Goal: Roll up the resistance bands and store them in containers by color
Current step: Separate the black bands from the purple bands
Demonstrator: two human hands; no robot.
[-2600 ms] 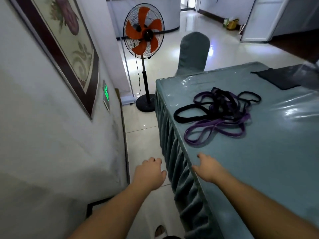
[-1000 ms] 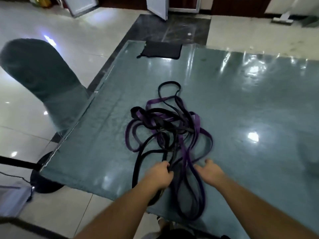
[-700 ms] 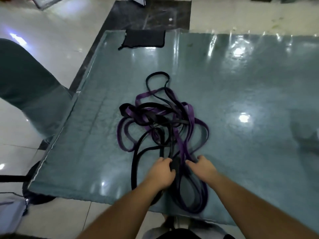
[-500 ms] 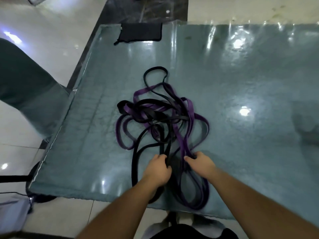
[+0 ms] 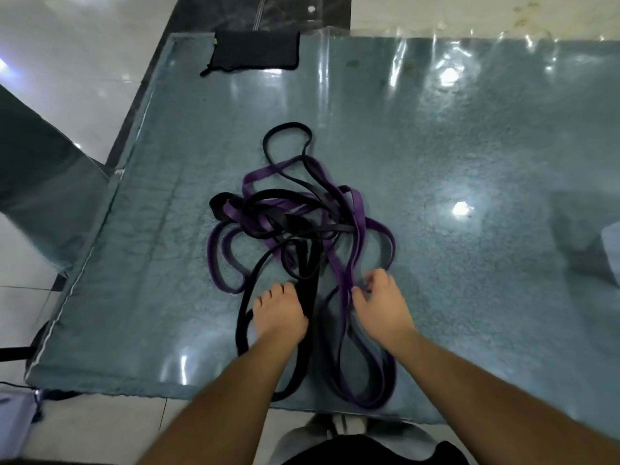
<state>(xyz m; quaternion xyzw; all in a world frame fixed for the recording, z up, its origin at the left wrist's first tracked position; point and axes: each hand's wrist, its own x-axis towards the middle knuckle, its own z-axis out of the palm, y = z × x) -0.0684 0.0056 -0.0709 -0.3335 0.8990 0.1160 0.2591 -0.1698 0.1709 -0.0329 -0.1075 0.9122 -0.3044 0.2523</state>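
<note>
A tangle of purple resistance bands [image 5: 358, 211] and black resistance bands [image 5: 242, 330] lies on the teal table [image 5: 469, 313], with loops reaching the near edge. My left hand [image 5: 278, 315] sits on the near part of the pile, fingers curled round a black band. My right hand [image 5: 380, 303] is just to its right, thumb and fingers pinching a purple band. Both forearms reach in from the bottom of the view.
A flat black pouch [image 5: 256, 50] lies at the table's far left corner. A grey covered chair [image 5: 40, 169] stands off the left edge. A pale blurred object [image 5: 611, 256] shows at the right edge. Shiny tiled floor surrounds the table.
I came from the table's side to stand over the bands. Both hands went from hanging free to taking hold in the near part of the pile, then drew slightly apart.
</note>
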